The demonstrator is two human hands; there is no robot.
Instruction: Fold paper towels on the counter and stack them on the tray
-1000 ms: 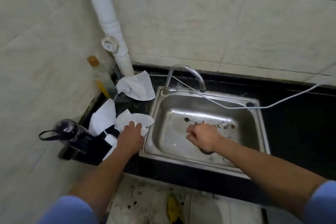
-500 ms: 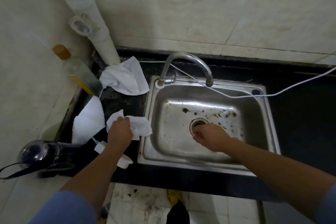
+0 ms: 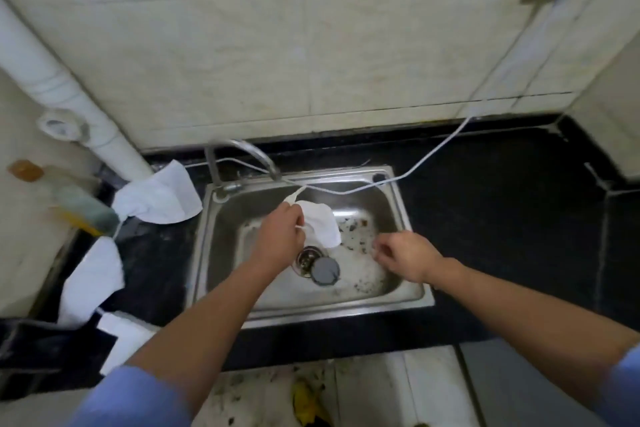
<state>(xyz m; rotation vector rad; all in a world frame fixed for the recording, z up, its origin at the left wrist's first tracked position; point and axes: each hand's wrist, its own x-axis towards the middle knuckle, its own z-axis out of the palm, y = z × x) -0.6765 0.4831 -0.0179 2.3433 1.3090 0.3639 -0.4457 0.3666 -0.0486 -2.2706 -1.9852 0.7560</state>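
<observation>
My left hand (image 3: 281, 240) holds a crumpled white paper towel (image 3: 322, 224) in the air over the steel sink (image 3: 408, 302). My right hand (image 3: 403, 253) hovers over the right side of the basin, fingers loosely curled, holding nothing that I can see. Other white paper towels lie on the black counter (image 3: 485, 204) to the left: one (image 3: 161, 199) by the pipe, one (image 3: 91, 282) at the left edge, and a flat one (image 3: 119, 334) near the front. No tray is in view.
A curved tap (image 3: 242, 152) stands at the sink's back edge. A white cable (image 3: 426, 158) runs from the wall across the sink. A bottle with an orange cap (image 3: 62, 196) and a white drain pipe (image 3: 72, 104) stand at left. A grey plug (image 3: 325, 270) lies by the drain.
My left hand lifted a paper towel off the left counter and carried it right, over the sink. My right hand shifted right inside the basin. The camera view swung right.
</observation>
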